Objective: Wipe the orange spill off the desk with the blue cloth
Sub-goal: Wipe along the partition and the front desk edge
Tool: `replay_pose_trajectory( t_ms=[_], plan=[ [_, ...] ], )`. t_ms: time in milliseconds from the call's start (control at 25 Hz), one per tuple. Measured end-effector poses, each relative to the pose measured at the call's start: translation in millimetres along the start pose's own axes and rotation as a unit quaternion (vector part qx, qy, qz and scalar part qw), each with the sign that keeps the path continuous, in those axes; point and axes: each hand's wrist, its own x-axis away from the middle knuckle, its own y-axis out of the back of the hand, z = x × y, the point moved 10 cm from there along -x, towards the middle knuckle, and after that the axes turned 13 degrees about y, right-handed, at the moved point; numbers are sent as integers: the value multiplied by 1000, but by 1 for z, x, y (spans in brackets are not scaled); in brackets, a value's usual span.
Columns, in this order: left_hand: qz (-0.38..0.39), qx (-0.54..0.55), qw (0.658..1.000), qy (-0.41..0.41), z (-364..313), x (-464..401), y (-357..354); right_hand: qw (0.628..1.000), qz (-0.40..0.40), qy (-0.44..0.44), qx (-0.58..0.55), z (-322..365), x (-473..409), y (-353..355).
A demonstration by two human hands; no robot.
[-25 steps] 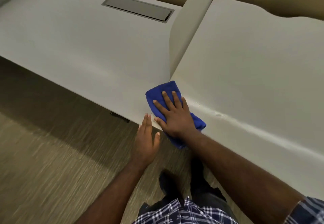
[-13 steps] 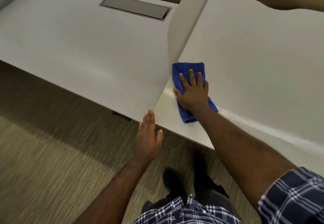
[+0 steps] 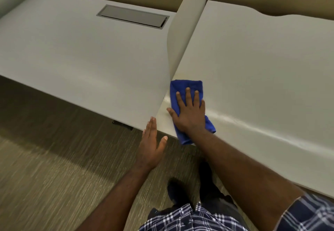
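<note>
Flat and splayed, the right grip (image 3: pixel 188 112) presses palm-down on the blue cloth (image 3: pixel 188 86), fingers apart and not curled around it, so the cloth is pinned to the surface under the hand, not clamped. Largest around it is the bench (image 3: pixel 262 71), pale and bare, running out beyond and to the outer side of the grip; the cloth lies at its near corner, its lower end hanging just over the front edge. Just to the inner side of the grip stands the upright divider panel (image 3: pixel 182 37), whose foot touches or nearly touches the cloth's top corner, and past that lies a neighbouring bench surface (image 3: pixel 81 55) with a recessed cable hatch (image 3: pixel 132 18) well away. Below the grip, off the bench over the carpet (image 3: pixel 45 167), the left grip (image 3: pixel 151 146) hangs open and empty, fingers straight, its tips close to the edge. As for progress, no orange patch shows anywhere on the surface; only a faint sheen streaks the bench on the grip's outer side. The spill looks mostly gone or else hidden under the cloth, so what remains is probably 1 or 2 finishing passes.
</note>
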Motion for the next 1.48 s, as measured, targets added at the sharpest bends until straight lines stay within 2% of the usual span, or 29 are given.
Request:
replay_pose_trajectory(
  t_ms=[280, 480, 760, 1080, 1320, 1480],
  plan=[
    [21, 125, 991, 32, 5, 0, 2, 985, 59, 162, 10, 63, 29, -28],
    [17, 111, 993, 26, 3, 2, -3, 978, 59, 194, 42, 56, 46, -28],
    [-65, -14, 997, -42, -27, 10, -3, 977, 66, 193, 60, 15, 91, -18],
    [-51, -64, 991, -108, -82, 41, -41, 983, 15, 171, 67, -47, 174, 9],
    [-18, -73, 988, -133, -116, 101, -90, 992, -78, 90, 48, -116, 278, 48],
    [19, -77, 986, -146, -138, 146, -135, 992, -112, 33, 44, -165, 359, 66]
  ],
)
